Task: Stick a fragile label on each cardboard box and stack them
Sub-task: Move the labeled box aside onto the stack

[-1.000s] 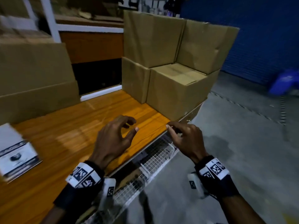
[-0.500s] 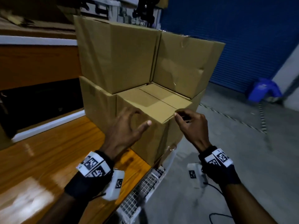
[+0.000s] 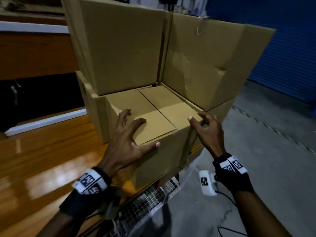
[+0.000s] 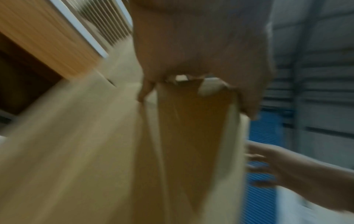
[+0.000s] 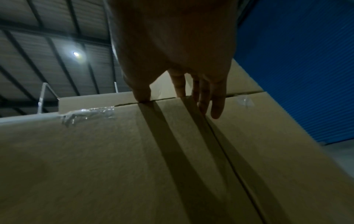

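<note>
**Both hands settle on the front box before any label goes on**

The left hand [image 3: 127, 142] lies spread over the near left corner of the front cardboard box [image 3: 153, 120], fingers splayed on the top flap and the thumb reaching along the front edge; its grip is wide and flat, pinching nothing. The right hand [image 3: 207, 129] comes to the box's right top edge with the thumb on the flap and the fingers loosely bent over the side. The right wrist view shows those fingers [image 5: 216, 97] straight against the cardboard, so this grip also reads as loose contact, not a clamp. No label shows in either hand. Placed at opposite corners like this, the hands look set to steady the box or draw it forward, which I judge to be the step in hand.

The box sits at the right end of the wooden desk [image 3: 51, 151], close to its edge, with its top flaps closed along a centre seam. Just behind it two more boxes rise higher: one at the back left [image 3: 119, 48] on a lower box, and one at the back right [image 3: 213, 57]. They hem the front box in on two sides, so pulling it toward the person seems the only free way out. A wire mesh rack [image 3: 145, 202] sits under the desk edge, above the concrete floor [image 3: 265, 159]. A blue shutter [image 3: 290, 48] closes off the far right
</note>
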Action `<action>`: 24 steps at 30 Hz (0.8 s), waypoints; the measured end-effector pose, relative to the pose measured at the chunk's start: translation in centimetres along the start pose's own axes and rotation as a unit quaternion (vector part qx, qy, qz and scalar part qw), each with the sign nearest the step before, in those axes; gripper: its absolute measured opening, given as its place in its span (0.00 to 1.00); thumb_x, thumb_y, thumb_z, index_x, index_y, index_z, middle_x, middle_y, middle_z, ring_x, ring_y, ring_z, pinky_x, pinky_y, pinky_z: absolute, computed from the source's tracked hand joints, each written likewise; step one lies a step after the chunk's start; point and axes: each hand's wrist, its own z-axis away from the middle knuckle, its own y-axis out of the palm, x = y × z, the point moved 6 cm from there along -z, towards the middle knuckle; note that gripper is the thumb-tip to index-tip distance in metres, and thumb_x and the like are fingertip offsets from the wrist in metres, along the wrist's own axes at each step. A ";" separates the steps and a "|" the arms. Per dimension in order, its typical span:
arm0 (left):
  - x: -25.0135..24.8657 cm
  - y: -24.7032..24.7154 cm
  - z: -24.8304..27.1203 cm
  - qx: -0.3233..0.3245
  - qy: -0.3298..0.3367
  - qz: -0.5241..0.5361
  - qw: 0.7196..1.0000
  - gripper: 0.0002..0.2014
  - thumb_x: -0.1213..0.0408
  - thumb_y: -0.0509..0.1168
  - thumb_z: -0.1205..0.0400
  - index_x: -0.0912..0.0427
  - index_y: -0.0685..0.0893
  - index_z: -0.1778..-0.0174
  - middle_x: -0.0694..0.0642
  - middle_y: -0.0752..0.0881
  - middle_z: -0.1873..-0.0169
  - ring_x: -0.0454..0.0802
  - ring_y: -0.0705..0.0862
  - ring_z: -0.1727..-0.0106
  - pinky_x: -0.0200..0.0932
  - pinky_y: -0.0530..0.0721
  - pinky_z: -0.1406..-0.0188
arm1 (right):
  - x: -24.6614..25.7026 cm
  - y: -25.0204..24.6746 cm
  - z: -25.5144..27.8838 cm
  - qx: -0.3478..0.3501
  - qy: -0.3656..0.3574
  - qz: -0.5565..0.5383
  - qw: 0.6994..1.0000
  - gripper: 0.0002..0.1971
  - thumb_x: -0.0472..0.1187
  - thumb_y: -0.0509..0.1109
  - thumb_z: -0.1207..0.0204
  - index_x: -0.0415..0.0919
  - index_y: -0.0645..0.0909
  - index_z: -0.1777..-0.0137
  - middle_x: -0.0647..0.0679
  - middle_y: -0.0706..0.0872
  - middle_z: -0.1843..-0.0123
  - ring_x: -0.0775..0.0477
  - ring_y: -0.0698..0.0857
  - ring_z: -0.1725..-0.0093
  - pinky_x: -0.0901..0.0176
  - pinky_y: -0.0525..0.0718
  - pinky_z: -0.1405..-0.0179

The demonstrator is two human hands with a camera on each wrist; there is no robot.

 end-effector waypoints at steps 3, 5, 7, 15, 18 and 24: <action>0.6 -1.0 1.3 -0.020 -0.049 -0.006 0.999 0.40 0.29 0.74 0.37 0.35 0.77 0.29 0.41 0.44 0.14 0.46 0.51 0.16 0.51 0.59 0.23 | -1.1 0.4 -0.3 0.034 0.009 -0.066 0.997 0.26 0.60 0.74 0.24 0.51 0.80 0.30 0.51 0.77 0.38 0.52 0.79 0.42 0.67 0.77 0.56; 1.3 -1.6 2.5 -0.028 -0.092 -0.001 0.995 0.39 0.29 0.75 0.37 0.29 0.74 0.29 0.40 0.44 0.14 0.44 0.50 0.15 0.51 0.61 0.23 | -1.6 1.1 -0.3 0.081 0.024 -0.131 0.988 0.27 0.59 0.75 0.24 0.52 0.79 0.27 0.51 0.78 0.32 0.52 0.79 0.36 0.67 0.77 0.52; 2.0 -2.0 3.6 -0.022 -0.127 0.030 0.991 0.39 0.30 0.75 0.35 0.26 0.71 0.27 0.39 0.54 0.15 0.45 0.56 0.15 0.53 0.67 0.22 | -1.5 2.0 0.1 0.137 0.040 -0.188 0.972 0.29 0.55 0.74 0.22 0.50 0.76 0.23 0.52 0.78 0.28 0.53 0.77 0.30 0.67 0.76 0.46; 0.6 -4.7 8.0 -0.071 -0.183 0.074 0.978 0.49 0.30 0.74 0.42 0.38 0.71 0.22 0.29 0.70 0.31 0.41 0.73 0.29 0.40 0.79 0.36 | 2.0 4.2 3.4 0.242 -0.045 -0.243 0.938 0.35 0.51 0.72 0.19 0.55 0.63 0.15 0.57 0.67 0.15 0.58 0.65 0.19 0.56 0.66 0.22; 1.0 -7.3 11.5 -0.102 -0.190 0.068 0.974 0.49 0.28 0.76 0.44 0.36 0.74 0.24 0.26 0.72 0.29 0.35 0.75 0.29 0.44 0.79 0.31 | 3.8 5.8 6.1 0.271 -0.073 -0.255 0.925 0.31 0.54 0.73 0.20 0.56 0.70 0.18 0.59 0.70 0.17 0.60 0.67 0.20 0.60 0.69 0.30; 2.0 -13.2 19.8 -0.184 -0.212 0.051 0.958 0.42 0.37 0.79 0.38 0.38 0.77 0.25 0.23 0.73 0.32 0.18 0.72 0.34 0.34 0.79 0.39 | 9.6 9.8 12.0 0.334 -0.152 -0.244 0.898 0.38 0.65 0.70 0.28 0.58 0.69 0.18 0.59 0.70 0.17 0.64 0.67 0.25 0.72 0.69 0.43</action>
